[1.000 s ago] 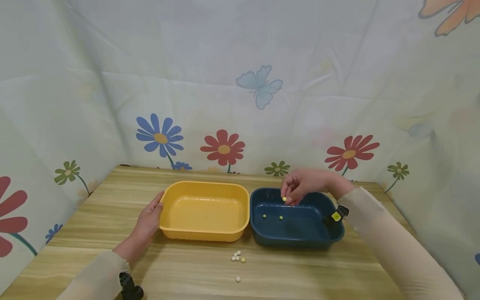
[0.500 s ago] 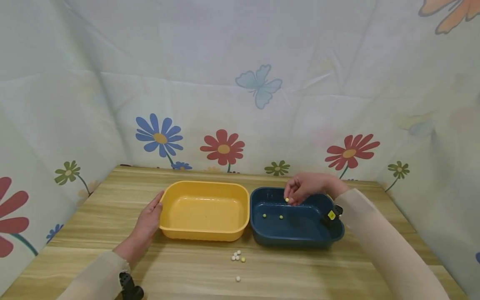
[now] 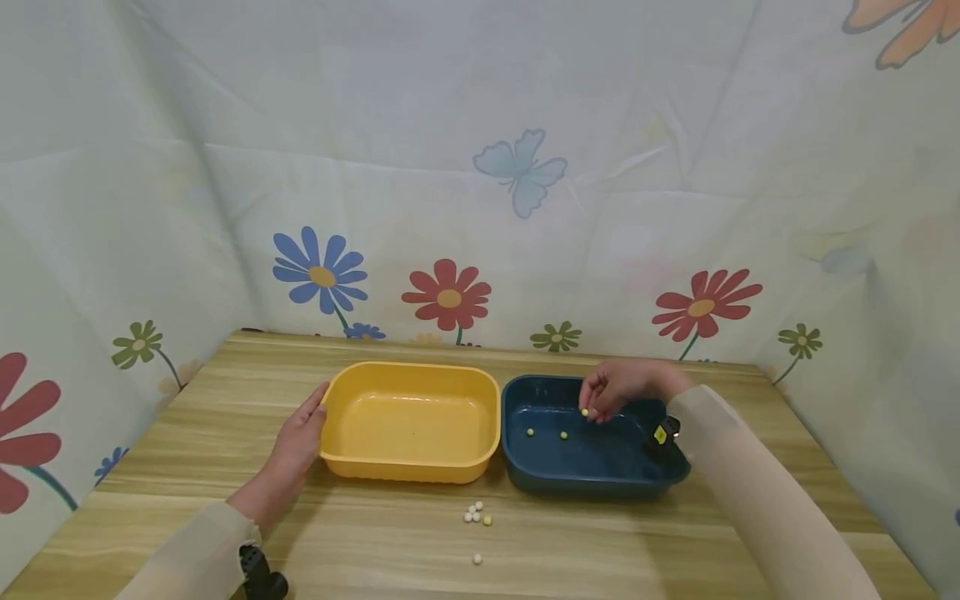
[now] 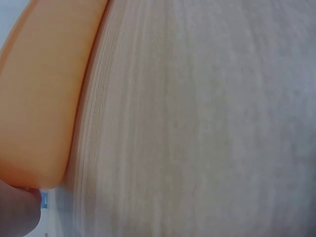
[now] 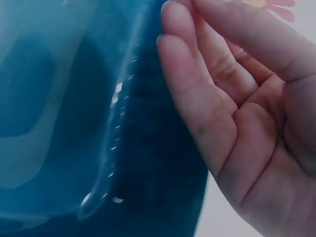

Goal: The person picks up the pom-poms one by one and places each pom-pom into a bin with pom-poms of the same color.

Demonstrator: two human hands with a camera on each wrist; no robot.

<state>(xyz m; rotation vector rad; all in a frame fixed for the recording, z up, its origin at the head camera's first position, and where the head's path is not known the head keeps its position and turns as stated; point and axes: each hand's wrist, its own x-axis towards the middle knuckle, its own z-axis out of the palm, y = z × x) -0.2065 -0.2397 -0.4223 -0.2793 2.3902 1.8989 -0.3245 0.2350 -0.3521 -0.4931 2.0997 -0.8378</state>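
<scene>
My left hand holds the left end of a yellow plastic basin, fingers against its outer wall and thumb at the rim. In the left wrist view, only a bit of that hand shows, touching the orange-looking basin. Over the dark blue basin, my right hand pinches a small yellow ball between thumb and fingertips. Two more yellow balls, one left and one right, lie on the blue basin's floor. The right wrist view shows my right palm, its fingertips cut off at the top.
On the wooden table, in front of the basins, several small white balls lie clustered beside a yellow ball. Nearer sits a single white ball. The basins stand side by side, nearly touching. Behind the table hangs a flowered cloth.
My right hand, with the yellow ball pinched in it, has moved slightly right and lower over the blue basin. My left hand and both basins have stayed in place.
</scene>
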